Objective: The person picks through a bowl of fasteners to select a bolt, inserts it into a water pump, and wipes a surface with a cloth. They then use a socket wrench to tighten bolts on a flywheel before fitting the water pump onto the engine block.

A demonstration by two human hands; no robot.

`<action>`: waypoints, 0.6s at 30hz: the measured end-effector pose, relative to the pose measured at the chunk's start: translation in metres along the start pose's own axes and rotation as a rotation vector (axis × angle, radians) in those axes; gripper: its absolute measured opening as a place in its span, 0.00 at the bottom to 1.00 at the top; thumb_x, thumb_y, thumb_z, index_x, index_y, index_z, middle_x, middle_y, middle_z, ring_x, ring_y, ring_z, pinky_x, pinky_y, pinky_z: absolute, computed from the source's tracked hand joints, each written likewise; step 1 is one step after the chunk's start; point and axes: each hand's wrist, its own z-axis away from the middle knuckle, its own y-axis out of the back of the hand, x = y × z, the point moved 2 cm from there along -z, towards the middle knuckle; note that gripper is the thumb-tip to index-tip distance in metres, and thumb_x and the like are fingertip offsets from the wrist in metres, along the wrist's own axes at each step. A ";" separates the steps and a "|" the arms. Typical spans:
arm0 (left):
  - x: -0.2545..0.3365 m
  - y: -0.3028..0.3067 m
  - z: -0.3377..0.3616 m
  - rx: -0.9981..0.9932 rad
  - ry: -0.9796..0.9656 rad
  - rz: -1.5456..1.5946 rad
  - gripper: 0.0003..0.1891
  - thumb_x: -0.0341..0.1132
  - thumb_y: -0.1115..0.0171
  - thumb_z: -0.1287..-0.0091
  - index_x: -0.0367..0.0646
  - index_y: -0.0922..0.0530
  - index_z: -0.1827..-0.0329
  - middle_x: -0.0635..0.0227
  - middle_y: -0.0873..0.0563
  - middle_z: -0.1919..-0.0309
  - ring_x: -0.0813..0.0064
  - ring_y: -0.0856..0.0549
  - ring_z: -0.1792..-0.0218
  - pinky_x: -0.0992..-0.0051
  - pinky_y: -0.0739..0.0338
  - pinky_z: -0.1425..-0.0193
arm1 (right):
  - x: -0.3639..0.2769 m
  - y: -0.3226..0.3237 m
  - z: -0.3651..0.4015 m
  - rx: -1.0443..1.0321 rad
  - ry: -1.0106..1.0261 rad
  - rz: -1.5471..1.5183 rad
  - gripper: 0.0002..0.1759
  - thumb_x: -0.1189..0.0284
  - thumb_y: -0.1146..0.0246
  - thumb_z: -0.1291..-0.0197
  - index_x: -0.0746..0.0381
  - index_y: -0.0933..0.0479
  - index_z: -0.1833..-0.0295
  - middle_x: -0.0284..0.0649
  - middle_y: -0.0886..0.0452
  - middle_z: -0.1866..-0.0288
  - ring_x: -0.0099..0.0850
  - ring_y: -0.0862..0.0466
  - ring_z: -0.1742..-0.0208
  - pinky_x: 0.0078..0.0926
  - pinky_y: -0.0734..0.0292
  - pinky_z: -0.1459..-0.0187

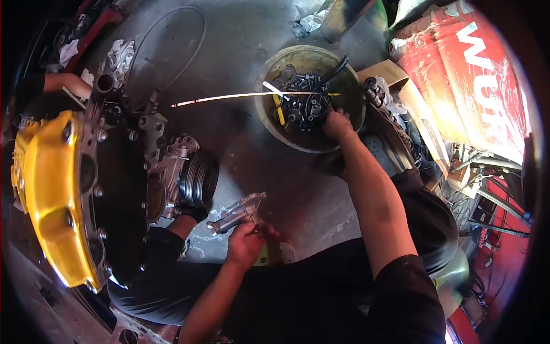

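Note:
My left hand (pixel 247 243) is closed on a silver metal bracket (pixel 236 213), held above the floor at the lower middle. My right hand (pixel 338 124) reaches into a round basin (pixel 266 123) full of bolts and small metal parts (pixel 303 103). Its fingers are among the parts, and what they hold, if anything, is hidden. A long thin dipstick (pixel 223 99) lies across the basin and sticks out past its left rim. Inside the basin are a yellow-handled tool (pixel 279 110) and a black hose (pixel 335 69).
An engine with a gold cover (pixel 57 198) and a ribbed pulley (pixel 200 179) stands at the left. Another person's arm (pixel 69 84) reaches in behind it. Cardboard boxes (pixel 424 129) and a red wrapped package (pixel 464 74) are at the right.

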 end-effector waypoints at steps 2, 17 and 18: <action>-0.004 -0.002 0.017 0.049 0.004 -0.012 0.16 0.45 0.48 0.33 0.44 0.21 0.52 0.55 0.16 0.59 0.52 0.18 0.51 0.54 0.29 0.39 | -0.016 0.001 0.029 0.074 0.010 -0.095 0.49 0.62 0.29 0.47 0.61 0.43 0.22 0.53 0.38 0.24 0.60 0.36 0.26 0.46 0.34 0.29; 0.004 -0.017 -0.033 0.006 0.087 0.028 0.15 0.41 0.47 0.32 0.42 0.24 0.50 0.55 0.16 0.59 0.55 0.17 0.52 0.51 0.26 0.39 | -0.090 -0.017 0.058 0.495 0.288 -0.524 0.23 0.68 0.33 0.45 0.53 0.19 0.41 0.45 0.20 0.36 0.47 0.27 0.30 0.41 0.36 0.29; 0.004 -0.016 -0.033 0.007 0.086 0.026 0.15 0.41 0.47 0.32 0.42 0.24 0.50 0.55 0.16 0.59 0.55 0.17 0.52 0.51 0.26 0.39 | -0.086 -0.014 0.056 0.479 0.230 -0.625 0.21 0.67 0.35 0.44 0.55 0.19 0.43 0.47 0.19 0.40 0.47 0.24 0.33 0.42 0.32 0.32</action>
